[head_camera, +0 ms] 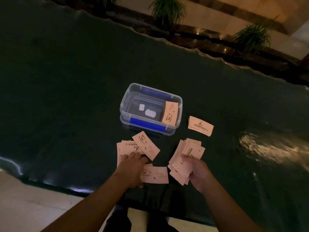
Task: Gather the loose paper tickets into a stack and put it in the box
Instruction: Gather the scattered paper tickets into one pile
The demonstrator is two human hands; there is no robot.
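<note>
We're mid-gather, w/ the stack only partly built. Our right hand (195,169) is closed round a fanned, uneven bunch of tickets (185,158), thumb on top, fingers under; edges stick out every way, so not yet a tidy stack. Our left hand (133,166) lies flat, fingers spread & pressed down on the loose tickets (127,148) at the near edge of the tabletop (66,97), pinning or sliding them rather than pinching any. One ticket (146,145) sits askew on top of that scatter, just past the fingertips; another (155,174) lies flat just beside the left hand, between the two hands.

A small separate pile (200,126) rests on the tabletop to the right of the box (150,108), apart from both hands. The box is open, clear plastic w/ blue clips, just beyond the scatter. One bundle of tickets (169,113) is already in it, leaning at the right-hand wall; two white patches show on its floor, can't tell what they are.

Next, as we judge it: sweep the left-hand tickets together, lift them off the dark slick surface (thin paper, prob. needs an edge slid up or a nail under), add to the right-hand bunch. Then the ticket between the hands & the far pile. Square up before anything goes in the box, as the fan could shed sheets.
</note>
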